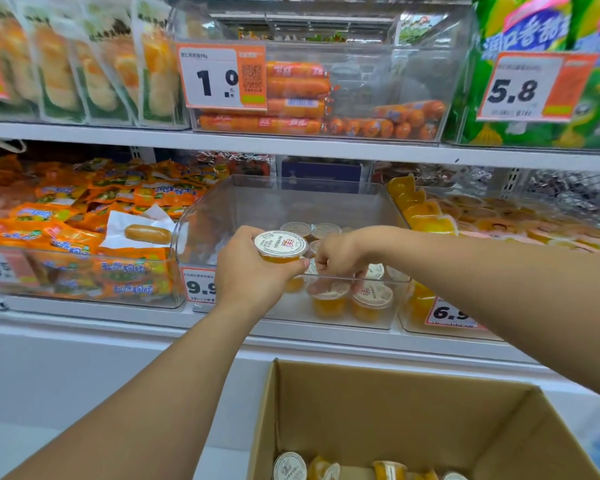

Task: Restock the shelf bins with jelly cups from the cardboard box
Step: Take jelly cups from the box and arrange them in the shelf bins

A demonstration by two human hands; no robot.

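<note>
Head view: one jelly cup (pixel 280 246) is being held by the left hand (pixel 253 268) just over the clear bin (pixel 291 202). Another is being pinched inside by the right hand (pixel 340 256). Few are in; more are waiting in the cardboard box (pixel 413 410) below.

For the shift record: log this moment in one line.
left hand: holds jelly cup | right hand: in clear bin | box: cups left

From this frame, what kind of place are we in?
Most likely a shop's snack aisle: orange price tags clipped to clear shelf bins, packaged sausages above, and a cardboard box of jelly cups for restocking.
</note>
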